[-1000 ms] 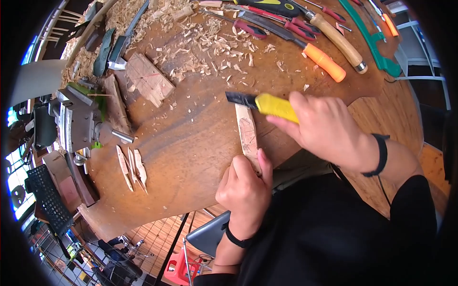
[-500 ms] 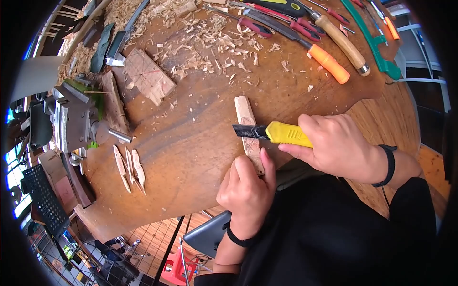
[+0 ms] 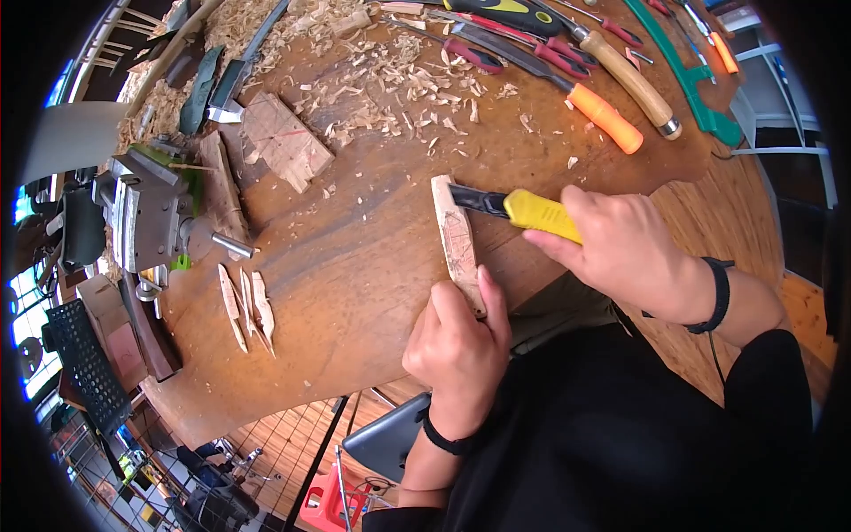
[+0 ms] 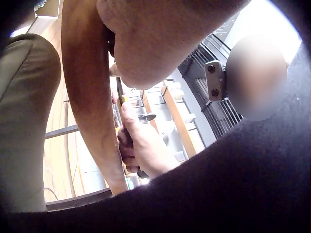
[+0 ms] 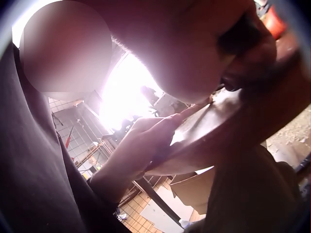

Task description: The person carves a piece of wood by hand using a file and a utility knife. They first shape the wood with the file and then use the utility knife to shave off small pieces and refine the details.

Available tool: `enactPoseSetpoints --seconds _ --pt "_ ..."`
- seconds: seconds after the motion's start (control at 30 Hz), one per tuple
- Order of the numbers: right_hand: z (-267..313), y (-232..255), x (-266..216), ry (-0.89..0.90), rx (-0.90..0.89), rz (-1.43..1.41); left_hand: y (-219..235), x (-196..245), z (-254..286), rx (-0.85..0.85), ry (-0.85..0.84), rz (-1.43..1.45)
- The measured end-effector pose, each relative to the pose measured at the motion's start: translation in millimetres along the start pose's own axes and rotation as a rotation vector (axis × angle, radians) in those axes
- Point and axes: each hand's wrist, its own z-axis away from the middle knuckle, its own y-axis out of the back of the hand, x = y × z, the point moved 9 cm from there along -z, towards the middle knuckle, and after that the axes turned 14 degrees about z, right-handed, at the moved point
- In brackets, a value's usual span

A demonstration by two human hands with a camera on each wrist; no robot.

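Observation:
My left hand (image 3: 454,350) grips the near end of a narrow, pale wood strip (image 3: 456,232), with the thumb along its right side. The strip points away from me over the table, with dark pencil-like marks on its face. In my right hand (image 3: 625,248) is a yellow utility knife (image 3: 542,215). Its dark blade (image 3: 476,199) points left and meets the right edge of the strip close to the far end. The left wrist view shows the right hand (image 4: 146,145) beyond the table edge; the left hand (image 5: 146,141) appears in the right wrist view.
Three thin slivers (image 3: 257,310) lie on the brown table (image 3: 355,328) to the left. A metal vise (image 3: 151,213) and a marked board (image 3: 285,140) stand further left. Shavings (image 3: 390,97) cover the back, beside an orange-handled chisel (image 3: 605,118) and a green saw frame (image 3: 709,115).
The knife slid from the strip's far end toward my left hand, then went back up to the far end. My left hand kept its grip on the strip.

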Motion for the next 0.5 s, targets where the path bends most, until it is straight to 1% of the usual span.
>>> enactPoseSetpoints --seconds 0.07,0.17,0.23,0.27,0.33,0.43,0.5 --pt "4 1 4 0.002 0.016 -0.023 -1 0 1 0.007 -0.020 -0.032" --pt "7 -2 8 -0.026 -0.032 -0.077 -3 2 1 0.002 -0.053 -0.062" --pt "6 1 -2 0.078 -0.008 -0.139 -3 2 2 -0.004 -0.054 -0.070" --pt "6 2 -3 0.078 -0.010 -0.143 -3 2 2 -0.001 -0.057 -0.063" --pt "5 3 -11 0.143 -0.032 -0.110 -3 2 1 0.004 -0.061 -0.058" --pt "2 2 -12 0.124 -0.057 -0.085 -4 1 1 -0.010 -0.040 -0.054" --pt "-1 -1 -14 0.117 -0.051 -0.077 -3 3 0 -0.015 -0.061 -0.065"
